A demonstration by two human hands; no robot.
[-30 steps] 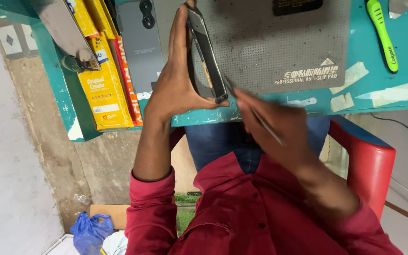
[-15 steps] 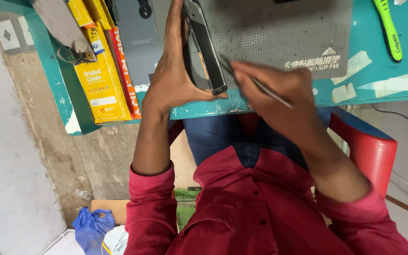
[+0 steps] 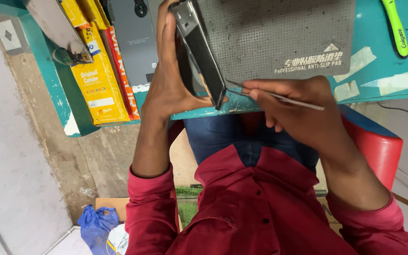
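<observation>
My left hand [image 3: 168, 78] grips a black smartphone [image 3: 199, 47], held on edge over the near rim of the teal table [image 3: 378, 80]. My right hand [image 3: 298, 111] pinches thin metal tweezers [image 3: 275, 94]. The tweezers' tips point at the phone's lower end, close to or touching it. A grey perforated anti-slip mat [image 3: 279, 33] lies on the table right behind the phone. My sleeves and shirt are dark red.
Yellow and red boxes [image 3: 97, 75] stand at the table's left, beside a grey phone back cover [image 3: 135, 42]. A green toothbrush [image 3: 395, 26] lies at the far right. Tape scraps [image 3: 360, 59] stick to the table. Red chair [image 3: 378, 146] beneath me; blue bag [image 3: 95, 224] on the floor.
My right hand has come up from below the table edge and brought the tweezers' tips to the phone's lower end. The left hand keeps holding the phone.
</observation>
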